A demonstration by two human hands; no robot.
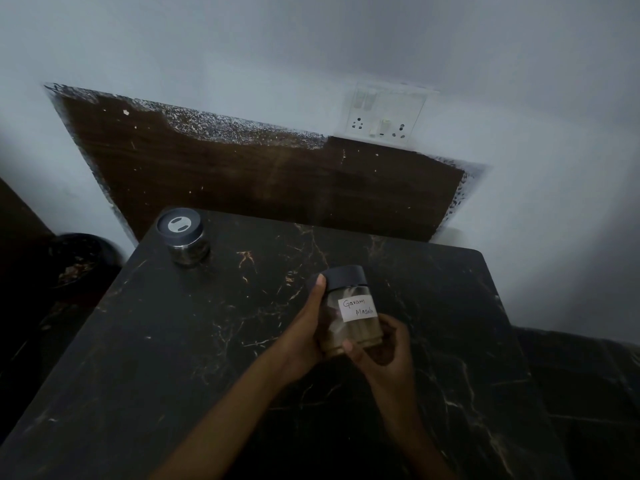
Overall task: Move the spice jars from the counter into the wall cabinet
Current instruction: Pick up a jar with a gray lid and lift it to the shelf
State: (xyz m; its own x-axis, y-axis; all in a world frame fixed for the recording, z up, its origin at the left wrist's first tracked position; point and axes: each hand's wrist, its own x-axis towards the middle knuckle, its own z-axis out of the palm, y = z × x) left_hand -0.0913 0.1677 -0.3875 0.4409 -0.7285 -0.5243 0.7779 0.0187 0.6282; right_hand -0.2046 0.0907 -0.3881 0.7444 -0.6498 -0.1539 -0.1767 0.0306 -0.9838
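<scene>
Jar (350, 315): left hand (306, 329) grips side, right hand (385, 356) cups base.
Counter (173, 341): below grip; jar could drop if one releases.

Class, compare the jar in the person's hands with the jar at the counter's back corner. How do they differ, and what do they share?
The held jar is in the left hand and right hand; the steel jar stands free on the counter. The held jar is clear, labelled Garam Masala; the steel jar is shiny metal, no label showing. The held jar tilts; the steel jar is upright. Both are round with dark lids.
</scene>
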